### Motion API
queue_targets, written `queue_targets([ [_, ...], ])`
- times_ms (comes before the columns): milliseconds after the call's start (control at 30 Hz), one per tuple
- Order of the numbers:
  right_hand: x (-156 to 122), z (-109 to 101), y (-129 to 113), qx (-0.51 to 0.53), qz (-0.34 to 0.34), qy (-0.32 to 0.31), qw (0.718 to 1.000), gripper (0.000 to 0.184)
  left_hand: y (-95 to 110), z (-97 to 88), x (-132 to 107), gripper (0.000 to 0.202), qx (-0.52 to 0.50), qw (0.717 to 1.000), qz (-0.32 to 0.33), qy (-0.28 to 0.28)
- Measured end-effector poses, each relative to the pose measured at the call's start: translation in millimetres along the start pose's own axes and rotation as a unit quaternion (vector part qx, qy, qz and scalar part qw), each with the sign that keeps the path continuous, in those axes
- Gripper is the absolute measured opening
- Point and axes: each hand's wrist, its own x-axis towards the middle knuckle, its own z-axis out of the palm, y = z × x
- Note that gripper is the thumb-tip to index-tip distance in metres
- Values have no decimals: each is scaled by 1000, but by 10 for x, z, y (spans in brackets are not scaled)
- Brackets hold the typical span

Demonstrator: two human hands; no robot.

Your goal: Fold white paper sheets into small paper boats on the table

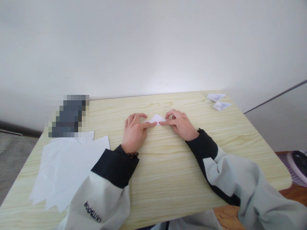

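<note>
A small piece of folded white paper (157, 118) lies on the wooden table, its peak pointing away from me. My left hand (134, 131) presses its left end, the thumb along the lower edge and the other fingers curled at the side. At the right end, my right hand (180, 124) has its thumb on the lower edge and fingertips at the corner. The two thumb tips nearly meet at the middle of the paper. Both hands are closed on it; parts of its ends are hidden under the fingers.
Several white paper sheets (76, 163) lie fanned at the left, beside a pixelated dark object (68, 116). Two folded paper boats (221, 105) rest at the back right. A white wall (153, 48) stands behind the table (165, 179). A lilac basket (291, 166) is on the floor at right.
</note>
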Motion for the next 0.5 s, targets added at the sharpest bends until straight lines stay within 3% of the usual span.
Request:
queue_targets([
  [167, -9, -12, -30, -58, -45, 33, 997, 32, 11, 0, 3, 34, -2, 1000, -8, -1],
  [300, -24, -28, -42, -72, -74, 16, 995, 33, 23, -5, 3, 33, -4, 1000, -7, -1],
  [500, -16, -26, -52, -62, -76, 24, 995, 34, 30, -6, 0, 32, -1, 1000, -9, -1],
])
